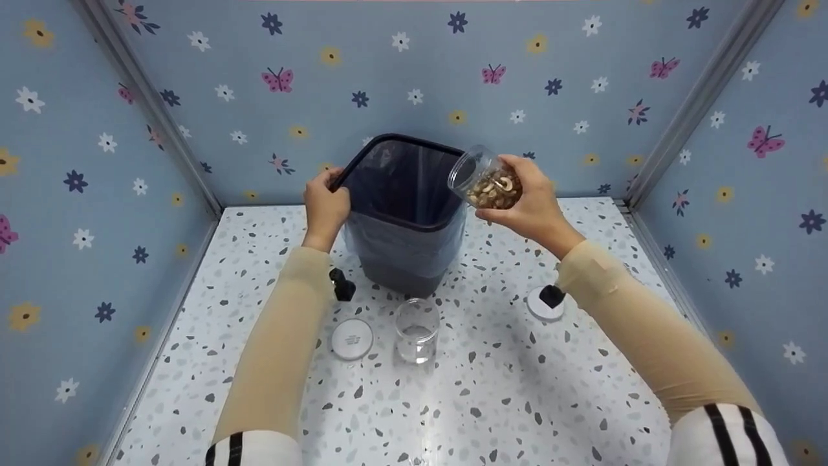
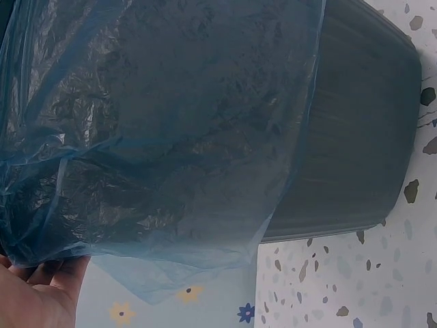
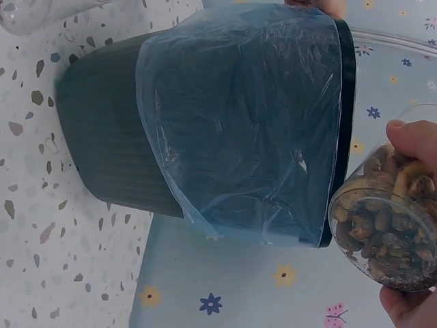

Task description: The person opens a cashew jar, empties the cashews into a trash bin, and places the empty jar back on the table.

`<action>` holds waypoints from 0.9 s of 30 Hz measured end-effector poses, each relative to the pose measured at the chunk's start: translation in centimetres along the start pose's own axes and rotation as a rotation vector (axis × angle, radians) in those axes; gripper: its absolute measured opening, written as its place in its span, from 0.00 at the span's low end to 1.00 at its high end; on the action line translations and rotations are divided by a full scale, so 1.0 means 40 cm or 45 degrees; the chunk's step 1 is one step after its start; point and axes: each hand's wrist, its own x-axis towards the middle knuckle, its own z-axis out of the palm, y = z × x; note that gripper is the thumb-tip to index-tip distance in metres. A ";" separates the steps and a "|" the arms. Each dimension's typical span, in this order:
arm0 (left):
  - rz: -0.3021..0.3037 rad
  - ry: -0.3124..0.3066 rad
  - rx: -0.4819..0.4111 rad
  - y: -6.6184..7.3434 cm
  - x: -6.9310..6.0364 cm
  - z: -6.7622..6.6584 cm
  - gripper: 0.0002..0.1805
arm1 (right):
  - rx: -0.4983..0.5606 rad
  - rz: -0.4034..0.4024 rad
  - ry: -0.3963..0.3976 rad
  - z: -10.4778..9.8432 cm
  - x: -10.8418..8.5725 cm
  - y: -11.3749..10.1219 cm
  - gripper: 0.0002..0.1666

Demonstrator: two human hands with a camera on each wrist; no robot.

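Note:
A dark trash can [image 1: 401, 275] stands at the back of the table, lined with a translucent blue bag [image 2: 205, 123] folded over its rim. My left hand [image 1: 326, 206] grips the rim's left side, thumb and fingers on either side of it. At the right side of the rim, my right hand [image 1: 533, 204] holds a clear jar [image 1: 475, 169] tilted, its open mouth toward the can. Nuts [image 3: 389, 232], some curved like cashews, lie inside the jar toward its base. The fingers wrapped behind the jar are partly hidden.
An uncovered clear jar [image 1: 417, 333] stands in front of the can. One white lid [image 1: 352, 339] lies left of that jar; another white lid [image 1: 543, 305] lies under the right forearm. Patterned panels [image 1: 414, 77] enclose the back and sides of the speckled table [image 1: 491, 401].

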 end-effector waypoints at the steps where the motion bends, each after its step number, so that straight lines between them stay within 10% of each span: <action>1: -0.003 0.000 0.002 0.000 0.000 0.000 0.25 | -0.015 0.000 -0.006 -0.001 0.003 0.000 0.57; 27: -0.036 -0.010 -0.023 -0.003 0.002 0.000 0.25 | -0.160 -0.036 -0.121 -0.020 0.061 -0.017 0.58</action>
